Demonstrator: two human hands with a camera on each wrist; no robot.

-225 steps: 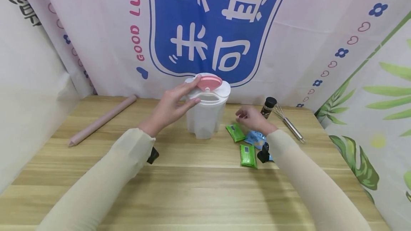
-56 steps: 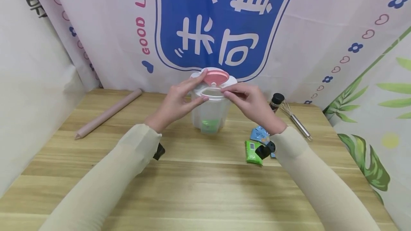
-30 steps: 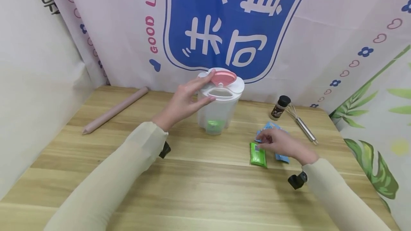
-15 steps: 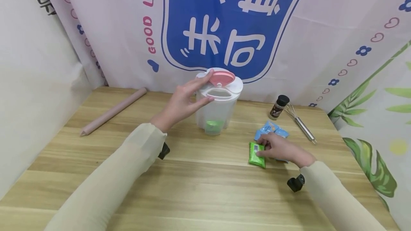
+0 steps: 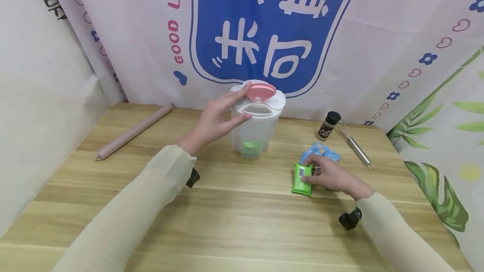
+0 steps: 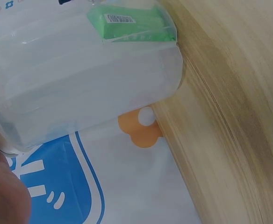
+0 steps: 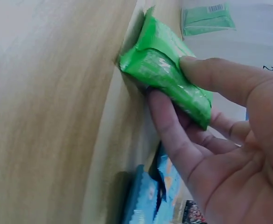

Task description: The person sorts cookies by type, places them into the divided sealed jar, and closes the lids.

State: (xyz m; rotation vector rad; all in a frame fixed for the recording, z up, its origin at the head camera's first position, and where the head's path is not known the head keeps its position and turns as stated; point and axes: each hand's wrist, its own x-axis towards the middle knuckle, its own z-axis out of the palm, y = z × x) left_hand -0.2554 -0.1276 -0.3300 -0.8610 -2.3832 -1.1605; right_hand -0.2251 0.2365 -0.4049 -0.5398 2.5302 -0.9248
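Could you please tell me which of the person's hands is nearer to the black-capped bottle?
Right. The right hand is in front of the black-capped bottle, pinching a green packet; the left hand is farther away, well left of it, touching the white lid.

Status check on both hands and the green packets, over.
Right hand pinching green packet. Left hand on container lid. Another green packet inside. Pink flap raised, nothing seen blocking the opening.
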